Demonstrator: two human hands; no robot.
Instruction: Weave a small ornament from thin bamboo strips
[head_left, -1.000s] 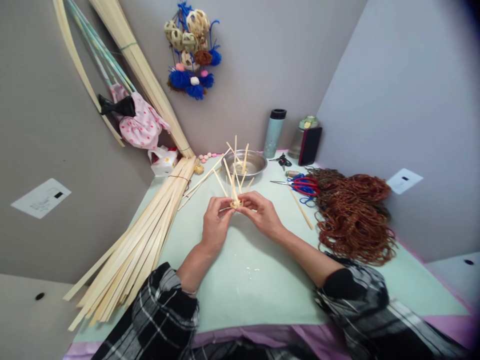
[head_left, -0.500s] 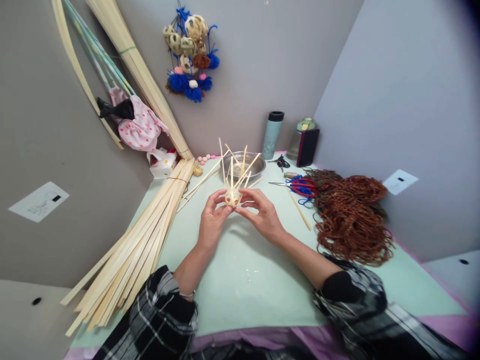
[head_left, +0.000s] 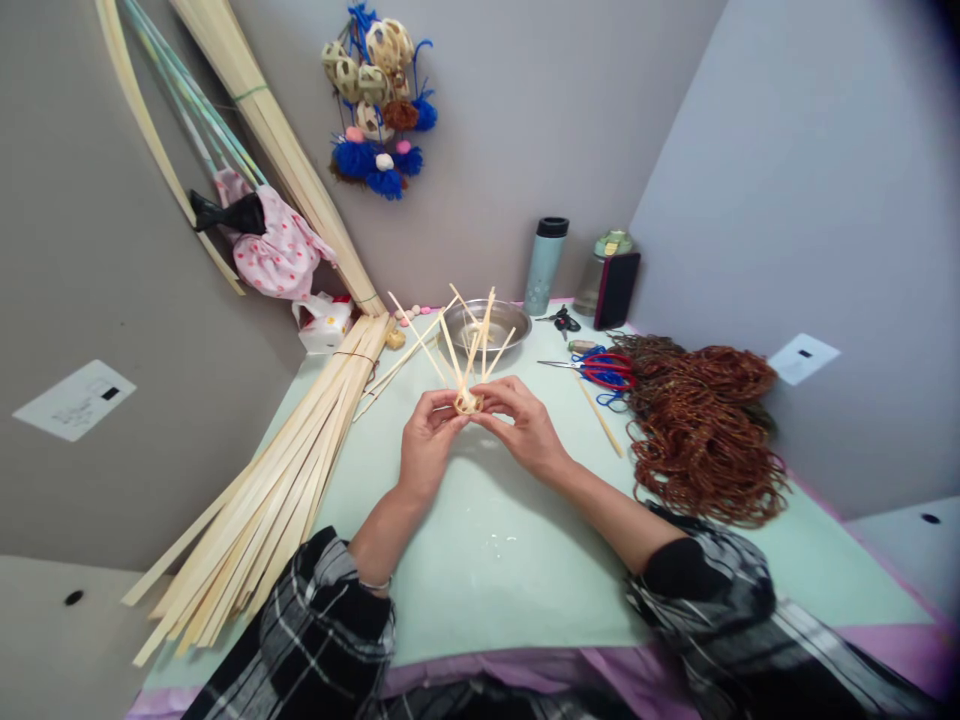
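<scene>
Two hands, your left hand [head_left: 426,440] and right hand [head_left: 525,425], pinch the small pale woven bamboo-strip knot [head_left: 468,402] at table centre; base woven, loose strip ends splay toward 12 o'clock, unwoven.

Both hands, left [head_left: 424,445] and right [head_left: 525,425], meet above the table, fingertips pinched together.

The woven knot [head_left: 468,403] is mostly hidden behind the fingers [head_left: 450,408]; its weave seems unreadable.
</scene>
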